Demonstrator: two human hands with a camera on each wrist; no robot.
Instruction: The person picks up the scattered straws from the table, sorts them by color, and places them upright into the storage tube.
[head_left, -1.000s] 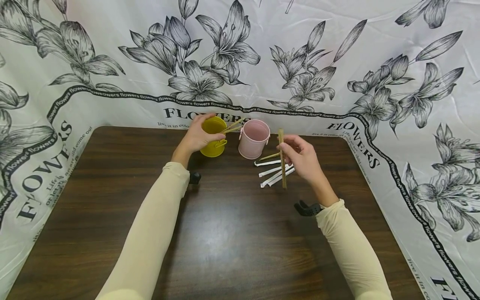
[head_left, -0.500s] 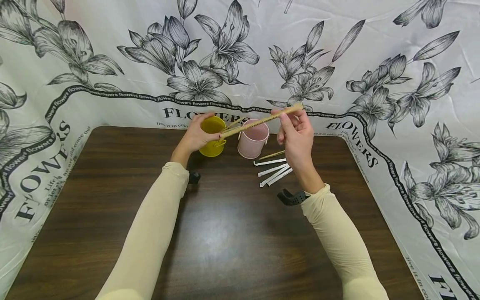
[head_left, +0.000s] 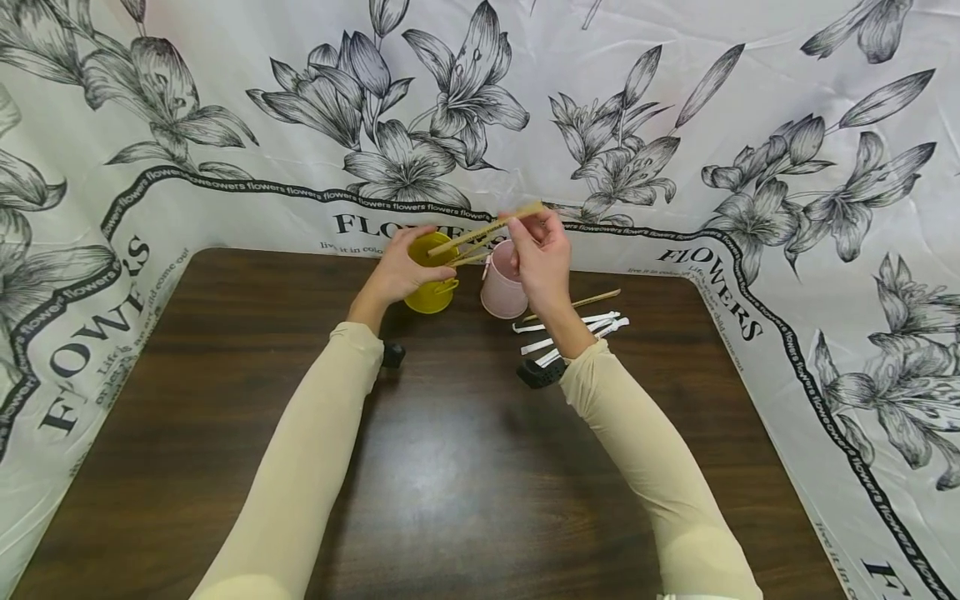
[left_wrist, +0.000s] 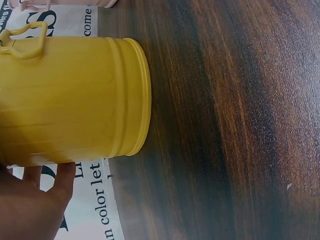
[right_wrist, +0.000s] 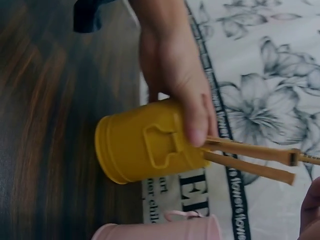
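My left hand [head_left: 396,271] grips the yellow pail [head_left: 431,298] at its rim, thumb on the near right side. The pail stands upright; its small handle [right_wrist: 157,145] shows in the right wrist view. Two brown sticks [right_wrist: 250,167] lean out of the pail's mouth toward the right. My right hand [head_left: 546,258] pinches the upper end of a long brown stick [head_left: 483,231] with dark print along it. That stick slants down to the left, and its lower end overlaps the pail's mouth. In the left wrist view the yellow pail [left_wrist: 65,100] fills the left side.
A pink pail [head_left: 501,292] stands just right of the yellow one, partly behind my right hand. Several white paper-wrapped straws [head_left: 536,346] and a thin brown stick [head_left: 596,297] lie on the dark wooden table [head_left: 465,467]. Flower-printed cloth [head_left: 480,108] hangs behind the table.
My right hand has lifted the brown stick from over the white straws, tilted it and carried it left to the yellow pail's mouth. My left hand stays on the pail.
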